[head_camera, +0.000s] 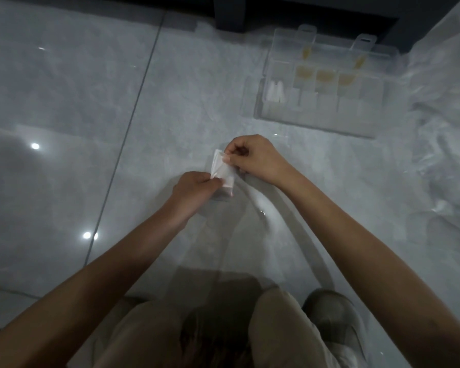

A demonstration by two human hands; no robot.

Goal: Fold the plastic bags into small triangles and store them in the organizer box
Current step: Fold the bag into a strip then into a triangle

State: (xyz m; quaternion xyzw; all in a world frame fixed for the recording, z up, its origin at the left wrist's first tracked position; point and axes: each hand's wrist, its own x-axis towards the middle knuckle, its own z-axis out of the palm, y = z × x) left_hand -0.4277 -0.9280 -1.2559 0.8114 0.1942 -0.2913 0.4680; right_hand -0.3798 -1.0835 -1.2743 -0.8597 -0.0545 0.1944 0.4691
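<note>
**Mid-fold: one bag in hand, several triangles already stored**

The fingers (225, 158) of the right hand (252, 158) are closed in a pinch on the upper corner of a small, white, partly folded translucent plastic bag (221, 170). The fingers of the left hand (194, 191) are closed on its lower left edge. The folded wad is thus held between both hands, just above the glossy grey tiled floor (64, 102), near the centre of view. From the wad an unfolded, nearly clear strip of the same bag trails toward 6 o'clock, across the person's beige trouser leg (149, 338).

At 1 o'clock from the hands, well apart from them, a clear plastic organizer box (316, 123) with divided compartments lies open on the floor. Its leftmost compartment holds small white folded triangles (275, 92). Several middle compartments hold yellowish folded triangles (325, 75). The nearer row appears empty, though the clear walls make this hard to confirm.

At 3 o'clock, a heap of loose, crumpled clear plastic bags (441, 144) spreads along the right edge.

Judged progress: the task is partly done. Several bags are stored; the present bag needs the rest of its strip folded and tucked, then placement; the heap suggests many remain.
</note>
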